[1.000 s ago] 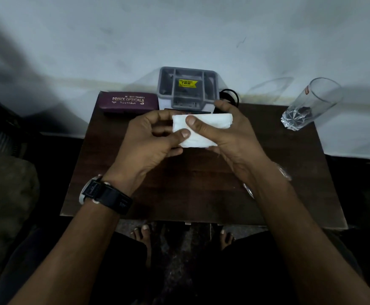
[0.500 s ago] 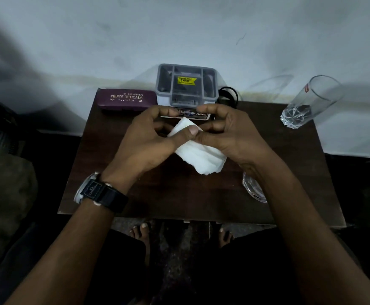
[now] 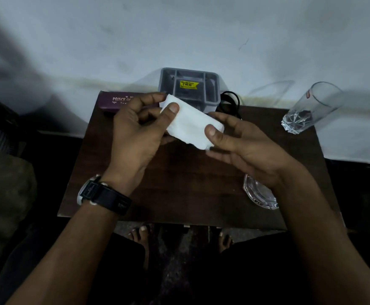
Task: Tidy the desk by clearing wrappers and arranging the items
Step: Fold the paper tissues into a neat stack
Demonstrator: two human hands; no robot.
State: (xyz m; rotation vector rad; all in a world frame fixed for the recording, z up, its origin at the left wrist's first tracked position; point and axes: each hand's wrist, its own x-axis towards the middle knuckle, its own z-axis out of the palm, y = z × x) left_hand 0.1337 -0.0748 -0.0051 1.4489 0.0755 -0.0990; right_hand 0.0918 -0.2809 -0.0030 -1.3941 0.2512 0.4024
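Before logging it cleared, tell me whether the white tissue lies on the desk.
No, the left hand and right hand pinch the white tissue above the desk.

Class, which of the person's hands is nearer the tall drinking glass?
Right. The right hand lies left of the glass, pinching the right end of the tissue; the left hand pinches the other end, farther left.

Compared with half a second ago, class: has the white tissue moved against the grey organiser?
Yes. The white tissue has risen toward the grey organiser, its top corner now overlapping the organiser's front edge in view.
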